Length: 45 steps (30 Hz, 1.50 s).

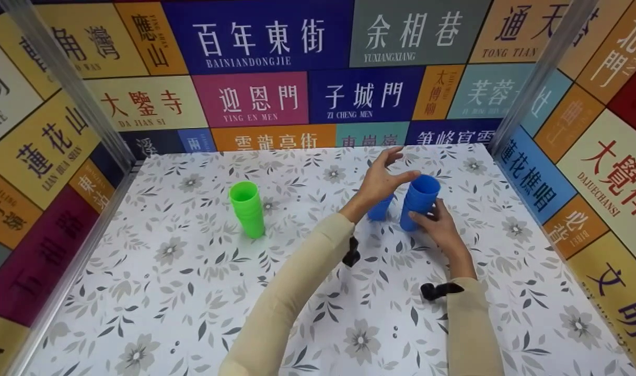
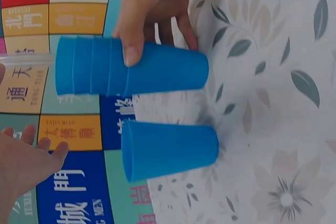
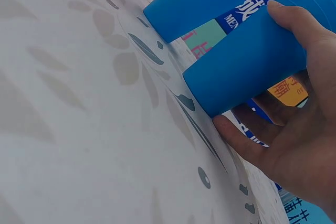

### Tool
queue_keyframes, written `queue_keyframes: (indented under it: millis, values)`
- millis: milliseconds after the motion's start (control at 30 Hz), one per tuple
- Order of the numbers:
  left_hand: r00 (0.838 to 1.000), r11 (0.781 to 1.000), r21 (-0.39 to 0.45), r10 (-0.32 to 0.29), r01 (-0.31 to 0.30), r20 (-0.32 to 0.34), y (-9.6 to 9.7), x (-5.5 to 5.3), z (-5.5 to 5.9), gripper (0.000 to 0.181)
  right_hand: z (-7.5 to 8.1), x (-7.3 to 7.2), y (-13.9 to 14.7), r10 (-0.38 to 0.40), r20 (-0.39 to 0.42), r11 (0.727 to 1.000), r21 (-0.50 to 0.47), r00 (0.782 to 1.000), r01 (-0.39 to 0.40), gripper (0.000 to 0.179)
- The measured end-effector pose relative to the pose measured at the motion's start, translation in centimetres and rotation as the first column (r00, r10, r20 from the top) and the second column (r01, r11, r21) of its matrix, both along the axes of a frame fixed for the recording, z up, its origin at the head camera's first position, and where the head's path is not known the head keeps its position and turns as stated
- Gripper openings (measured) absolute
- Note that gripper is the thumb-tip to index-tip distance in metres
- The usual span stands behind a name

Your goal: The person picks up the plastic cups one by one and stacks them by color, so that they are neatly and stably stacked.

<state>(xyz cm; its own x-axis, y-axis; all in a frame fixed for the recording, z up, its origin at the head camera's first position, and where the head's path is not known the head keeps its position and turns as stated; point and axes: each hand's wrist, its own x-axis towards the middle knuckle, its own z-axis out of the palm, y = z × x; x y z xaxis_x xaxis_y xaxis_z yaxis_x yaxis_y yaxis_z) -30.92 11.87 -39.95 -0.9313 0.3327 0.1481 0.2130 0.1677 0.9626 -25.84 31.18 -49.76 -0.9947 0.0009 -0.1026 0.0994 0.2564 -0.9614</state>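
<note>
A stack of several blue cups (image 1: 421,201) stands upright on the right half of the table, its nested rims showing in the left wrist view. My right hand (image 1: 442,224) grips the lower part of this stack, thumb on the near side and fingers behind. Just to the left is a single blue cup (image 2: 170,150), mouth up; in the head view my left wrist partly covers it. My left hand (image 1: 381,180) is raised above that cup, fingers spread and holding nothing. Its thumb reaches toward the stack's rim; whether they touch, I cannot tell.
A stack of green cups (image 1: 249,211) stands upright on the left half of the table. The flower-patterned tabletop (image 1: 203,303) is bounded at the back and sides by panels (image 1: 255,99) printed with coloured street-name signs.
</note>
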Motion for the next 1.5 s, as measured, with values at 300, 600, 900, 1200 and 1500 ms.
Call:
queue_keyframes:
  millis: [300,600,900,1200,1500]
  values:
    - [0.999,0.999,0.031,0.036,-0.036,-0.014,-2.5,-1.3,-1.6,0.071,-2.0,-0.9,0.6,-0.019,-0.042,1.000,0.015,0.999,0.020,0.096]
    - [0.999,0.997,0.055,0.044,-0.045,0.011,-3.5,-1.7,-4.4,0.073,-2.0,-0.9,0.7,-0.033,-0.020,0.999,0.018,0.999,0.034,0.097]
    - [0.996,0.997,-0.030,0.075,-0.073,0.042,-3.5,-1.4,-7.0,0.081,-2.1,-0.9,0.6,-0.032,-0.023,0.999,0.006,0.999,0.032,0.097]
    - [0.986,0.994,-0.045,0.102,-0.097,0.129,-3.0,-1.4,-8.3,0.082,1.1,0.9,-0.6,0.008,-0.031,1.000,-0.030,0.999,-0.009,0.089]
    - [0.979,0.990,-0.060,0.137,-0.129,0.153,-2.7,-1.2,-9.6,0.082,-0.8,-0.2,0.3,-0.006,-0.021,0.999,-0.035,1.000,0.005,0.091]
